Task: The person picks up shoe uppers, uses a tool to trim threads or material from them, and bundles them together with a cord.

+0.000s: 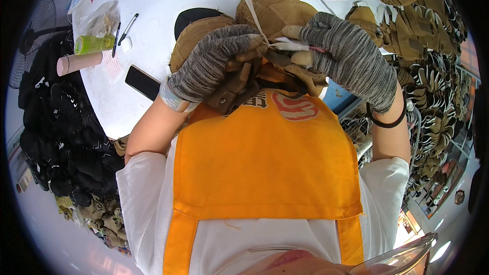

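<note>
Between the two sets of fingertips, a white strip (249, 1) is meeting a brown cloth piece (229, 89) — the spot where everything is crossing. From there the strip is running two ways: its long stretch is leading away from the person, past the fingers, while a short end is lying crosswise, pointing into the right hand (351, 58). That hand is nearer to the short end and is pinching it between thumb and forefinger. From the other side, the left hand (211, 61) is curling its fingers tightly, gripping the brown piece — the bulk is hanging below those fingers, toward the orange apron (265, 168). Whether the left fingertips are also pressing on the strip is too small to tell. Just beyond the fingers, a brown cap (275, 5) is sitting on the white table (158, 15). Both sets of fingertips are facing each other.
</note>
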The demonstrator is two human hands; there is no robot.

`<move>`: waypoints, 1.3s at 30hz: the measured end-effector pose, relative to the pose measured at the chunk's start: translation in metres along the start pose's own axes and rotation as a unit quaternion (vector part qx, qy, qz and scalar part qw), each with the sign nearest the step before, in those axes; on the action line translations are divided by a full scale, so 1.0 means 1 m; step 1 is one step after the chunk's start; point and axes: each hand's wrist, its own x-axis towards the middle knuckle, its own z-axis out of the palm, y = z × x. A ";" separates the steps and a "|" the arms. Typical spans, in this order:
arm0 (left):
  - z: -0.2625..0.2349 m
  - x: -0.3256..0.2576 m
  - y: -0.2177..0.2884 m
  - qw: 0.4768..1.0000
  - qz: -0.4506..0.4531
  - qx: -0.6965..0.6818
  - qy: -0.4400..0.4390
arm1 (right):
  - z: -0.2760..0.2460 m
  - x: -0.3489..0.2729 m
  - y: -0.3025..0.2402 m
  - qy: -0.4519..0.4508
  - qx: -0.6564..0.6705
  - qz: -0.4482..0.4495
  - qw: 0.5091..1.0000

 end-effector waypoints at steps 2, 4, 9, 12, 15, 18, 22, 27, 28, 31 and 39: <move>-0.002 0.000 0.004 0.999 -0.012 -0.027 -0.027 | -0.002 0.001 0.007 0.013 -0.008 -0.046 0.999; 0.000 0.002 0.003 0.998 0.048 0.027 -0.027 | -0.002 0.008 -0.007 -0.044 -0.074 0.013 0.996; 0.007 -0.002 0.019 0.999 0.009 0.040 -0.014 | 0.001 0.008 -0.012 -0.035 -0.095 0.023 0.995; 0.011 -0.003 0.028 0.999 -0.024 0.039 -0.009 | 0.009 0.010 -0.014 -0.001 -0.122 0.011 0.993; 0.011 -0.004 0.026 0.999 -0.014 0.029 -0.009 | 0.009 0.009 -0.018 0.039 -0.116 0.004 0.992; 0.019 -0.004 0.024 0.999 0.011 0.039 0.015 | 0.003 0.010 -0.023 0.024 -0.123 0.011 0.992; 0.013 -0.002 0.019 1.000 0.011 0.017 0.002 | 0.010 0.011 -0.025 0.008 -0.132 0.057 0.990; 0.015 -0.002 0.015 0.995 0.074 0.064 0.018 | 0.011 0.011 -0.025 0.026 -0.145 0.030 0.989; 0.014 -0.005 0.022 0.998 0.036 0.050 0.003 | 0.011 0.010 -0.025 0.047 -0.157 0.019 0.986; 0.013 -0.008 0.025 0.998 0.009 0.057 -0.010 | 0.013 0.009 -0.029 0.058 -0.144 0.028 0.988; 0.008 -0.008 0.025 0.999 0.004 0.049 -0.020 | 0.011 0.011 -0.032 0.071 -0.118 0.028 0.990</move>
